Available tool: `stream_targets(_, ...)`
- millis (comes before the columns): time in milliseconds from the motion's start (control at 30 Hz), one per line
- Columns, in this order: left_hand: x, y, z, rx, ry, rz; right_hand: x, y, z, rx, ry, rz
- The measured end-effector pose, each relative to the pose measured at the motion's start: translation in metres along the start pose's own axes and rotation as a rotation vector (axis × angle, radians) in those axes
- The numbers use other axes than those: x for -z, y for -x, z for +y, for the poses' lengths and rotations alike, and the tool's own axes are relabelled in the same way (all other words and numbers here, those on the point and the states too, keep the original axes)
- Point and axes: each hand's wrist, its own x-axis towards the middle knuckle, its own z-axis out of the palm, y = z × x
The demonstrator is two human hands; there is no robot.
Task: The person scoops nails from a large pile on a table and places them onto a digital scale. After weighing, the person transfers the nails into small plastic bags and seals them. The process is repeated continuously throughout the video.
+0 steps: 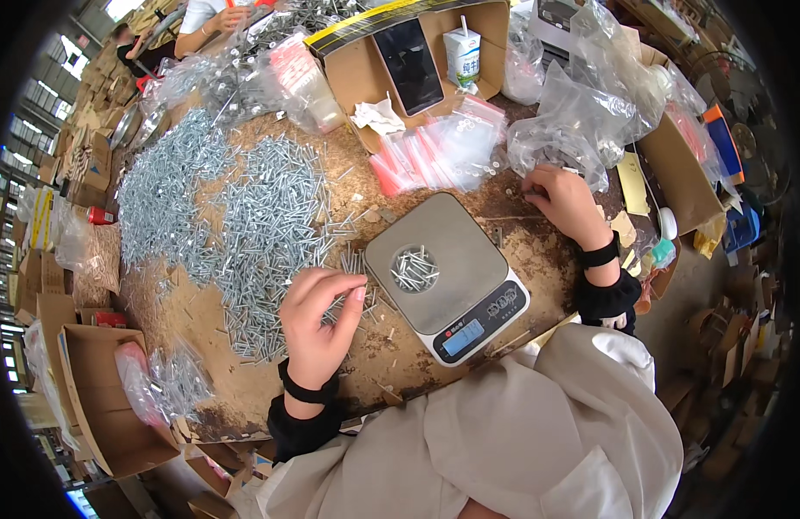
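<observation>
A kitchen-type digital scale (pixel 452 259) with a lit display stands in front of me. On its pan is a small round clear dish (pixel 414 268) of silver screws. My left hand (pixel 320 324) hovers beside the scale's left edge, over loose screws (pixel 274 251); its thumb and index finger are drawn together, and whatever may be between them is too small to see. To the right of the scale, my right hand (pixel 564 203) rests near the table by a clear plastic bag (pixel 564 121). Its fingers are curled, with the tips partly hidden.
Small zip bags with red edges (pixel 443 147) lie beyond the scale. Behind them, an open cardboard box (pixel 352 82) holds a phone (pixel 408 65) and a drink carton (pixel 462 54). More screws (pixel 170 186) are heaped at left. Another person's hand (pixel 231 19) shows at the far side.
</observation>
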Motion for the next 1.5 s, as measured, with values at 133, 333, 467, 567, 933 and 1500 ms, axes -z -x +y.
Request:
stream_targets(133, 0.003, -0.002, 0.000, -0.013, -0.007, 0.001, -0.001, 0.004, 0.000, -0.001, -0.017, 0.024)
stream_targets(333, 0.004, -0.001, 0.000, -0.057, -0.057, 0.008, 0.006, 0.024, -0.021, -0.074, 0.066, 0.021)
stream_targets(467, 0.008, -0.002, 0.001, -0.116, -0.095, -0.008, 0.009, 0.041, -0.038, -0.106, 0.062, 0.015)
stream_targets(567, 0.011, -0.001, 0.004, -0.116, -0.083, -0.017, 0.007, 0.047, -0.038, -0.081, 0.095, 0.008)
stream_targets(933, 0.017, 0.002, 0.002, -0.179, -0.115, -0.044, 0.009, 0.044, -0.042, -0.081, 0.071, -0.015)
stream_targets(1500, 0.023, 0.002, -0.001, -0.192, -0.121, -0.013, 0.046, 0.002, -0.097, 0.154, -0.185, -0.149)
